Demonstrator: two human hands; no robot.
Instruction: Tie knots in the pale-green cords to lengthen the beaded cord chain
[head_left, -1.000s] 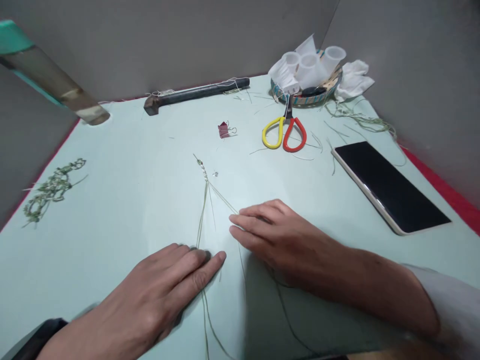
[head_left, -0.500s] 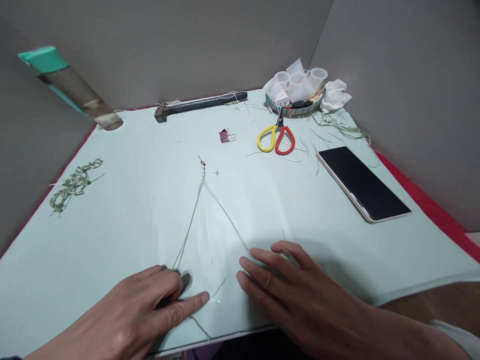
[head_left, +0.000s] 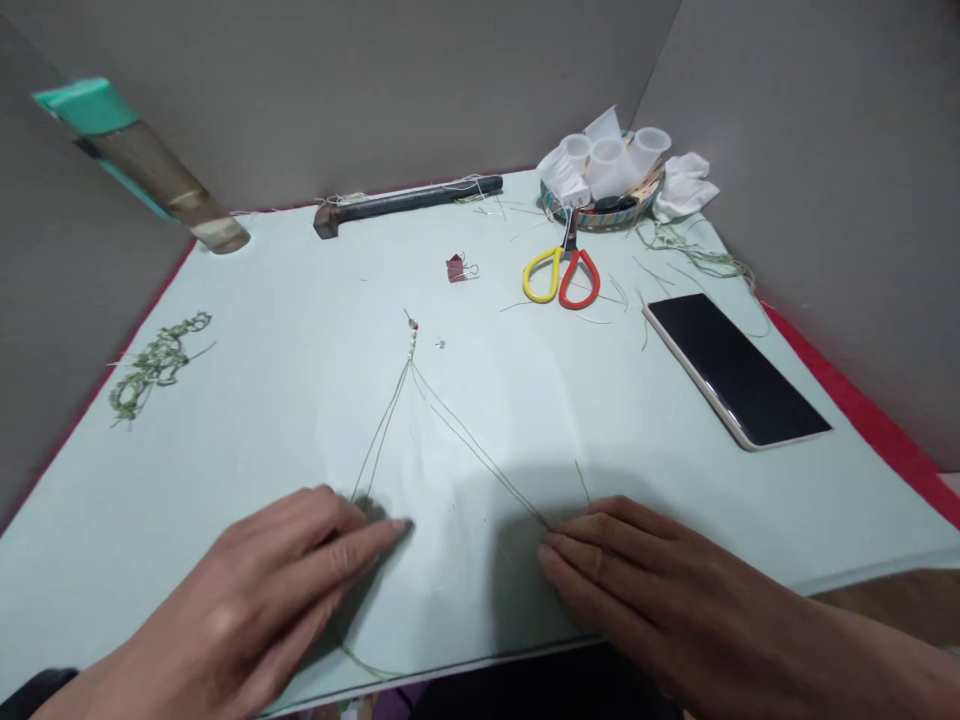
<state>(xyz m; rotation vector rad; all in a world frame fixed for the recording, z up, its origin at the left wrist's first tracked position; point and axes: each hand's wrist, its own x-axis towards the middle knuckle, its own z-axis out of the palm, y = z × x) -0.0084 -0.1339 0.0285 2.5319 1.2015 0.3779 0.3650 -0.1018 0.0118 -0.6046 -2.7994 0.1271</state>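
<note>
A short row of small pale beads with a red one [head_left: 412, 340] lies mid-table, and thin green cords [head_left: 484, 452] spread from its lower end in two pairs. My left hand [head_left: 300, 565] is closed on the left pair near the front edge, its index finger pointing out over the tabletop. The right pair runs to the fingertips of my right hand [head_left: 637, 570], which are pressed together on it. The exact grip under both hands is hidden. A tiny clear bead [head_left: 440, 344] lies right of the row.
A maroon binder clip [head_left: 457, 268], scissors [head_left: 561, 278] and a hammer [head_left: 409, 203] lie farther back. A phone [head_left: 739, 370] is at right, knotted green cord [head_left: 159, 365] at left. A bottle [head_left: 157, 170] stands back left; a basket [head_left: 600, 218] holds white plastic cups.
My right hand has moved right and its fingers have closed together on the right cords. My left hand has moved slightly up the table. Both cord pairs now look more separated.
</note>
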